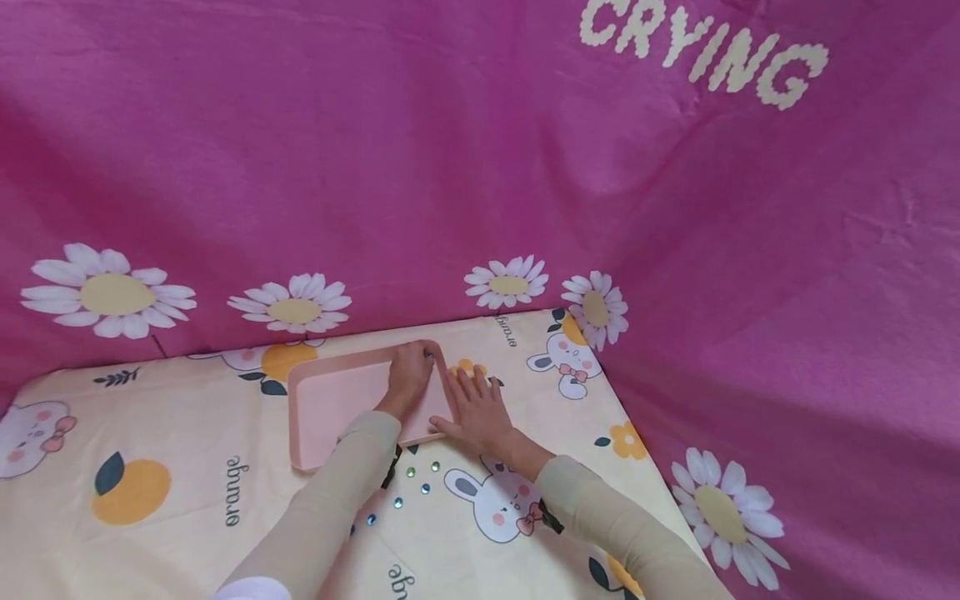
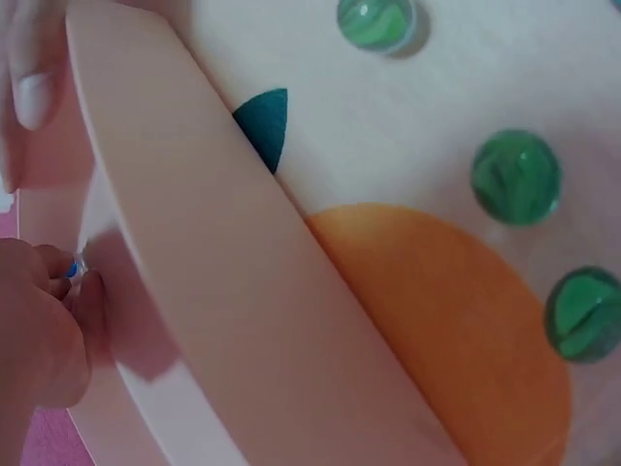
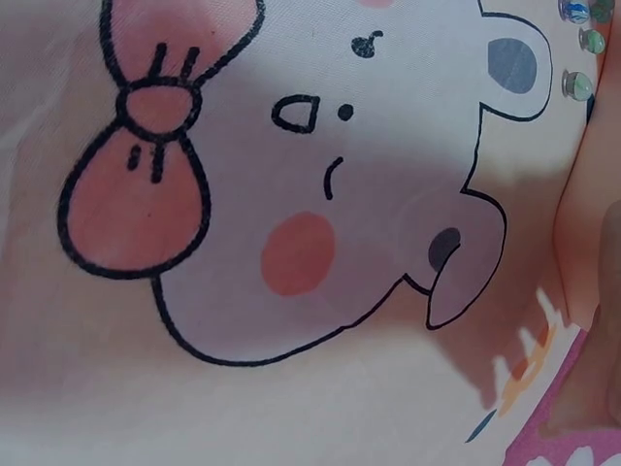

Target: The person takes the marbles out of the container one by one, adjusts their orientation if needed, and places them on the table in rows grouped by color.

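A shallow pink rectangular tray [image 1: 333, 404] lies on the table. My left hand [image 1: 408, 377] reaches into its far right corner and pinches a small blue marble [image 2: 74, 269] between thumb and fingertips, close to the tray wall. My right hand [image 1: 480, 414] is spread with straight fingers against the tray's right side, the thumb lying over the rim. Several glass marbles [image 1: 398, 502] are scattered on the cloth just in front of the tray. Up close in the left wrist view, a green marble [image 2: 516, 177] with darker swirls sits outside the tray wall.
A cream tablecloth [image 1: 172, 425] printed with rabbits, oranges and flowers covers the table. Purple-pink fabric [image 1: 375, 183] with white daisies rises behind the table and along its right side.
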### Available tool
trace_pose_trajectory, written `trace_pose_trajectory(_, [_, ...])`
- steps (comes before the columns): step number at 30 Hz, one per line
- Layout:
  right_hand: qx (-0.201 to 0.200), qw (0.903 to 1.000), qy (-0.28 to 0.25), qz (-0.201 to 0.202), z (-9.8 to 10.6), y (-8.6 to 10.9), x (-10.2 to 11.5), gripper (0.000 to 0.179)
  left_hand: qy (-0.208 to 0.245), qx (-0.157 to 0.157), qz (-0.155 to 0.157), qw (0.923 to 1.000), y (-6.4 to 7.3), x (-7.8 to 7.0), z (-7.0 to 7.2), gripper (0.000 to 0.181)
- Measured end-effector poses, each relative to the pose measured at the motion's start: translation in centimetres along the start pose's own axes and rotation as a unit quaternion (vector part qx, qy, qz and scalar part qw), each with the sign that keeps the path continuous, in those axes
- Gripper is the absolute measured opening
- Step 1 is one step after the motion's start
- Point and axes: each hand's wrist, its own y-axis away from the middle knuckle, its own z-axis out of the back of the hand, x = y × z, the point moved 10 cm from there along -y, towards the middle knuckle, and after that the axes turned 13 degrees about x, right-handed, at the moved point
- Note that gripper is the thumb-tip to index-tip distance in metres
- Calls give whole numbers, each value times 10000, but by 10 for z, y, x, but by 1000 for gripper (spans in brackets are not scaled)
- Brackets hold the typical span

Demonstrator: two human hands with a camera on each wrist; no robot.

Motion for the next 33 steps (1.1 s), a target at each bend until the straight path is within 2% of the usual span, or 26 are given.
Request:
trace_pose_trajectory(4, [-10,10000,75,-22,2,0,1,91,315,-146,-136,9993,4,-1,5,16])
trace_pose_trajectory(9, [-14,10000,17,9,3,0,2,91,911,-172,-166,9956,17,0,9,4])
trace_pose_trajectory(12, [18,10000,-46,21,2,0,1,91,1196,-100,-229,9925,28,-2,9,3])
trace_pose_trajectory(15, [5,10000,54,8,0,-1,1,91,1362,17,-328,9901,43,-5,8,12])
trace_pose_trajectory(21, [-58,9997,226,-42,1,-2,0,91,1489,432,-524,9865,78,-14,7,22])
trace_pose_trajectory(24, [-65,9998,196,-57,2,0,0,89,1570,575,-634,9839,101,-21,6,21])
trace_pose_trajectory(29, [-27,9999,138,-34,0,-1,2,88,1810,732,-690,9783,143,-21,1,18])
trace_pose_trajectory(33, [5,10000,64,-51,-1,-4,1,89,1518,920,-1096,9780,166,-25,-9,19])
